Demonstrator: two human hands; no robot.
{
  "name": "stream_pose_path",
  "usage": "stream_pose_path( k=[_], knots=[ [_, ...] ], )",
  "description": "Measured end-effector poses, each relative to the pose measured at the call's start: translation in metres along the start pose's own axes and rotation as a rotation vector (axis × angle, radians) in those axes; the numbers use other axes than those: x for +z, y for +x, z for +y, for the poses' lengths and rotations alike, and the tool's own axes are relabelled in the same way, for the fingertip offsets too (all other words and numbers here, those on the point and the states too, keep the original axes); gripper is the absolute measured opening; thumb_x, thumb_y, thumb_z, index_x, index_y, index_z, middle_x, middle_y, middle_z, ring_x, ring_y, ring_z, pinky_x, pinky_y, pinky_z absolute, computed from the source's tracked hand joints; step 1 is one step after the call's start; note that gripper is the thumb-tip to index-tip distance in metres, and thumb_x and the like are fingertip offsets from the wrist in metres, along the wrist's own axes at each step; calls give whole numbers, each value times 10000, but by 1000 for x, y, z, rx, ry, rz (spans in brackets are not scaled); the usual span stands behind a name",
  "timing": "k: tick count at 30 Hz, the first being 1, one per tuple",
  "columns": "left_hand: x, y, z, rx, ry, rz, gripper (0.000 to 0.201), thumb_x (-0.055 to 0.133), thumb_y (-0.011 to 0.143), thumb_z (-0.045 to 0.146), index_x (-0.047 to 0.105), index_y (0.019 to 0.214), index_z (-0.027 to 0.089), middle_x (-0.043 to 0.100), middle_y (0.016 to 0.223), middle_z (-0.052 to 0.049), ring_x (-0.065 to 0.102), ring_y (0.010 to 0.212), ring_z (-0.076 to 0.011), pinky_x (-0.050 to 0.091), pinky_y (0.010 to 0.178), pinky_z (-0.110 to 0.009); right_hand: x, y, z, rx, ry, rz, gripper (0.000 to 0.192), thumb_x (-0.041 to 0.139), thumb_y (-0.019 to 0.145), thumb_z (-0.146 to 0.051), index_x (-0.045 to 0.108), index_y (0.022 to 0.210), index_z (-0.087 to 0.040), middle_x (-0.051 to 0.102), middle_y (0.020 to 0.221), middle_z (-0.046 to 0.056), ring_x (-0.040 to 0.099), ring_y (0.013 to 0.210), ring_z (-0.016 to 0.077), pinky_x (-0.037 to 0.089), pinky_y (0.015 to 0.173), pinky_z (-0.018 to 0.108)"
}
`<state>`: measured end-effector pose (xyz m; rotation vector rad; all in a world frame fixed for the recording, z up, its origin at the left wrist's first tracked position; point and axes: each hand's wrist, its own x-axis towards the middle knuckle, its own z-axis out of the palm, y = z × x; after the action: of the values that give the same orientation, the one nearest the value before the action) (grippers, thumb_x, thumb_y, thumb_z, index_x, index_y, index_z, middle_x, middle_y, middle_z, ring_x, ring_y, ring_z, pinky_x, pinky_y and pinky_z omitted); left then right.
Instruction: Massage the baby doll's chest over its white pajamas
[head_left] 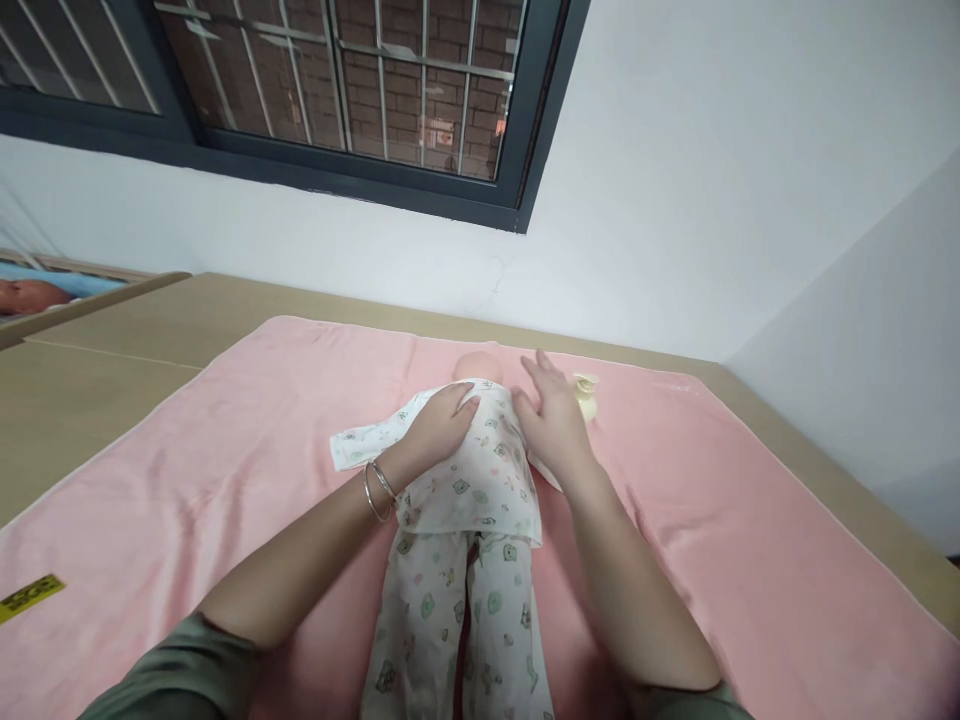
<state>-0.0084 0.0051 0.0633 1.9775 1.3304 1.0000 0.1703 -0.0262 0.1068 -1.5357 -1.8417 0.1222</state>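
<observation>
Left hand (442,425): laid open and flat on the baby doll's (465,500) printed top.
Right hand (551,415): spread open at the doll's side.
Pink towel (225,450): spread beneath; doll near its far edge.

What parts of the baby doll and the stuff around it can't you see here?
- Baby doll: feet cut off by the bottom edge, head view.
- Its face: turned away, too small to tell.
- Its right sleeve and side: covered by the right hand.
- Its chest: partly under the left hand.
- Cream object: half behind the right hand, kind unclear.
</observation>
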Motion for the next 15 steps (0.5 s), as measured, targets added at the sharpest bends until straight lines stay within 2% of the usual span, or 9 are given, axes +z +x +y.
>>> stream_pose_path(
  k=[3,6,8,10,12,13,15],
  knots=[
    [7,-7,7,-4,-147,17,446,448,958,369,664,1282,152,656,1407,-104,570,1348,-263,404,1194,-428,-30,2,9,75,24,94,563,426,974,-353,502,1503,-173,359,1645,129,310,1536,299,294,1225,536],
    [16,-10,13,3,-375,4,393,501,935,393,711,1167,156,702,1330,-113,585,1329,-273,404,1195,-443,-44,6,21,163,18,116,610,432,958,-354,465,1521,-119,369,1633,163,334,1521,321,325,1210,527],
    [25,-7,21,-42,-616,-49,406,498,943,436,708,1152,158,692,1341,-133,587,1334,-272,411,1190,-445,-46,9,29,222,13,93,673,450,944,-349,383,1563,-93,416,1601,188,441,1454,327,365,1187,502],
    [36,2,34,-126,-882,-171,488,431,977,492,664,1243,156,641,1411,-158,582,1348,-258,427,1181,-433,-43,12,34,253,2,82,719,447,940,-337,301,1593,-73,456,1570,204,521,1383,319,405,1158,467],
    [47,15,54,-228,-1080,-315,608,304,1005,554,574,1378,157,575,1483,-175,569,1369,-243,448,1167,-418,-39,14,39,242,-32,83,709,428,934,-297,300,1585,-46,451,1571,211,477,1421,323,390,1170,463],
    [52,23,64,-285,-1137,-346,673,230,1005,583,526,1428,153,557,1495,-185,567,1371,-241,467,1150,-411,-37,15,41,230,-55,77,696,420,925,-267,321,1572,-32,437,1580,212,427,1458,325,367,1186,469],
    [62,37,85,-372,-1227,-314,769,108,991,607,403,1519,132,505,1530,-204,553,1382,-242,506,1109,-411,-34,17,44,225,-93,49,681,414,900,-212,355,1549,-13,427,1586,217,385,1485,321,348,1196,470]
  ],
)
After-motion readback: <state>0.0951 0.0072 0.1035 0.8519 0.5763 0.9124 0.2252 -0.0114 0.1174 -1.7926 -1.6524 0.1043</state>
